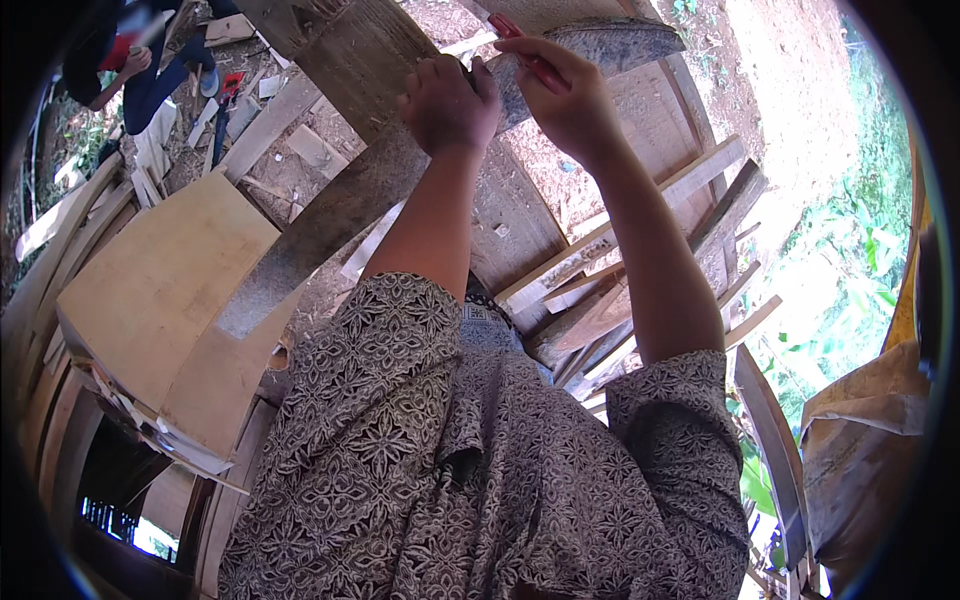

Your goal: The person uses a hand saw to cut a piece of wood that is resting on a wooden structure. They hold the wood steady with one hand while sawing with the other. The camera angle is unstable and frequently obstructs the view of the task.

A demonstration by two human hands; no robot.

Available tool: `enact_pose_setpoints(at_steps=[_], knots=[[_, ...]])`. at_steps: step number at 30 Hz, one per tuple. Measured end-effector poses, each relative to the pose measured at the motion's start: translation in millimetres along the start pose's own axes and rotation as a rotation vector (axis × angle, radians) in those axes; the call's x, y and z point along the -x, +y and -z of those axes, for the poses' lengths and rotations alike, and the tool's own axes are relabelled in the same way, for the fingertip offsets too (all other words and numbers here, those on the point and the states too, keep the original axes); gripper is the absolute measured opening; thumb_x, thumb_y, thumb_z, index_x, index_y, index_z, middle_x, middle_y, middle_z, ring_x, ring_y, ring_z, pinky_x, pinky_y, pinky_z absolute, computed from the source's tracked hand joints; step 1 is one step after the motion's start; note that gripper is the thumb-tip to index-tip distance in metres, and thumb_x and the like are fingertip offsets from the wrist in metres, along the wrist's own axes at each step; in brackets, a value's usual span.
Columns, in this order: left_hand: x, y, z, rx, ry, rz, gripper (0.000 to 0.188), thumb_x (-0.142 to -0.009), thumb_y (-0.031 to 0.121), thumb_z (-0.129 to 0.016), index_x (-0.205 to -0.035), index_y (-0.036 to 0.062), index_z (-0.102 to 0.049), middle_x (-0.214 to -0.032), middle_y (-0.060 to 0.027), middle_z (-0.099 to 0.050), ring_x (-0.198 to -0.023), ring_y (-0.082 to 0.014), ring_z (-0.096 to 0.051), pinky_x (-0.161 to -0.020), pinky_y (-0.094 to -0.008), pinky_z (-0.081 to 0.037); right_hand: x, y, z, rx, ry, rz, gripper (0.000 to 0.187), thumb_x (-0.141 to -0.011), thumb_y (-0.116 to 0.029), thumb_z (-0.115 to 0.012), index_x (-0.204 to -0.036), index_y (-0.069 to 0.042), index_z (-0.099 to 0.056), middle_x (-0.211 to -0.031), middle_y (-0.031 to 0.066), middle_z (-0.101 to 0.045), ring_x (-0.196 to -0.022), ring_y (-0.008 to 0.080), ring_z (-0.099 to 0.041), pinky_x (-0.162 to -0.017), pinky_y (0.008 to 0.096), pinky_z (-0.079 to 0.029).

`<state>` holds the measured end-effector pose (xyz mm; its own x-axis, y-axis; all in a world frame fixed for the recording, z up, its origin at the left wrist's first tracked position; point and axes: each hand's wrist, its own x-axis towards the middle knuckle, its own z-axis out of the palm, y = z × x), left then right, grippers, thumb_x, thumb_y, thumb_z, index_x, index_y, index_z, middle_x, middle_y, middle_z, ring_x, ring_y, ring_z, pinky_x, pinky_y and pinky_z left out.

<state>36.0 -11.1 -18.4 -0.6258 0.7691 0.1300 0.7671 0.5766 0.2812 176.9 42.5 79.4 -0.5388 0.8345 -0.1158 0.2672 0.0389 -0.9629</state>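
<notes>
Because the right hand [580,105] grips a slim red tool [545,72] just right of the bent left hand [450,105], whose grip I cannot tell, a slip could jab it; the long grey wooden plank [340,210] beneath both might shift if bumped.

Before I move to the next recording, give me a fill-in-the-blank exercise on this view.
1. The slim hand tool in the right hand is coloured ____.
2. The patterned shirt sleeves end near the ____.
3. A co-worker shows in the picture's upper ____ corner.
Missing words: red; elbows; left.
</notes>
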Motion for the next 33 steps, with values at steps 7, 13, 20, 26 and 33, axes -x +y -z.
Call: enact_pose_setpoints(at_steps=[7,13,20,26,33], knots=[[-1,-13,1,0.047,-0.053,0.046,0.042,-0.096,0.046,-0.051,-0.097,0.0062,-0.063,-0.103,-0.0130,-0.062,-0.102,-0.0311,-0.061,-0.084,-0.0508,-0.044,180,-87,98,0.116,-0.128,-0.296,0.037,-0.092,0.014,-0.046,-0.119,-0.001,-0.065,-0.142,0.0221,-0.060,-0.133,0.0262,-0.057,-0.111,0.0348,-0.042],[0,-12,1,-0.024,-0.096,-0.006,0.041,-0.097,0.045,-0.049,-0.097,0.0063,-0.062,-0.105,-0.0134,-0.062,-0.103,-0.0314,-0.060,-0.085,-0.0505,-0.044,174,-71,103,0.130,-0.150,-0.304,0.038,-0.093,0.013,-0.049,-0.122,-0.005,-0.066,-0.136,0.0187,-0.062,-0.121,0.0221,-0.059,-0.104,0.0348,-0.045],[5,-4,-4,0.041,-0.016,-0.033,0.036,-0.096,0.043,-0.052,-0.089,0.0088,-0.061,-0.097,-0.0129,-0.063,-0.096,-0.0345,-0.063,-0.080,-0.0547,-0.047,47,1,31,0.005,-0.005,-0.053,0.034,-0.096,0.001,-0.060,-0.125,-0.011,-0.070,-0.116,0.0048,-0.073,-0.099,0.0094,-0.066,-0.086,0.0229,-0.051],[2,-12,-3,0.024,0.017,0.004,0.033,-0.095,0.042,-0.054,-0.093,0.0093,-0.059,-0.101,-0.0113,-0.061,-0.101,-0.0327,-0.061,-0.084,-0.0534,-0.045,193,-85,119,0.122,-0.160,-0.287,0.034,-0.094,0.009,-0.053,-0.123,-0.004,-0.066,-0.139,0.0196,-0.060,-0.127,0.0232,-0.060,-0.108,0.0366,-0.044],[1,-12,-3,-0.056,-0.012,-0.058,0.040,-0.096,0.045,-0.050,-0.097,0.0056,-0.061,-0.105,-0.0136,-0.063,-0.103,-0.0327,-0.061,-0.085,-0.0525,-0.044,111,-37,72,0.110,-0.108,-0.166,0.036,-0.093,0.007,-0.054,-0.122,-0.008,-0.069,-0.117,0.0097,-0.071,-0.091,0.0101,-0.064,-0.078,0.0249,-0.051]])
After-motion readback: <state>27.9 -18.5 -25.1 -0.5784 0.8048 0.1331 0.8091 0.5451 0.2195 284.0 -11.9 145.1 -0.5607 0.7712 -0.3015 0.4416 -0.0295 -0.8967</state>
